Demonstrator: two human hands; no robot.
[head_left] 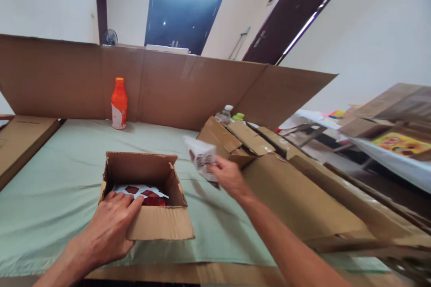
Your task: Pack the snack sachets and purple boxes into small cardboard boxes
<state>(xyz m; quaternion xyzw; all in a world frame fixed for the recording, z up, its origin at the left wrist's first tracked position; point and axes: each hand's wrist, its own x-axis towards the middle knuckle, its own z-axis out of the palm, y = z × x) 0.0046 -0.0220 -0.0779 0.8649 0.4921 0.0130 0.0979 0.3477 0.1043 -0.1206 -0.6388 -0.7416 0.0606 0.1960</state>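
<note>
An open cardboard box [141,163] stands on the green cloth, its front flap folded outward. My left hand [112,222] grips the box's front left edge, fingers over the rim and thumb on the flap. Inside the box lie white packaging with dark red patches [134,189] and something bright red [155,201]. To the right of the box and above the cloth, my right hand [230,177] pinches a white packet [201,158] with dark lettering. Motion blurs the packet, so its print cannot be read.
An orange bottle [119,105] stands at the back, before an upright cardboard screen [168,85]. Right of my right hand is a large cardboard carton [292,193] with bottles [226,113] behind its flaps. A flat carton [25,139] lies at the left.
</note>
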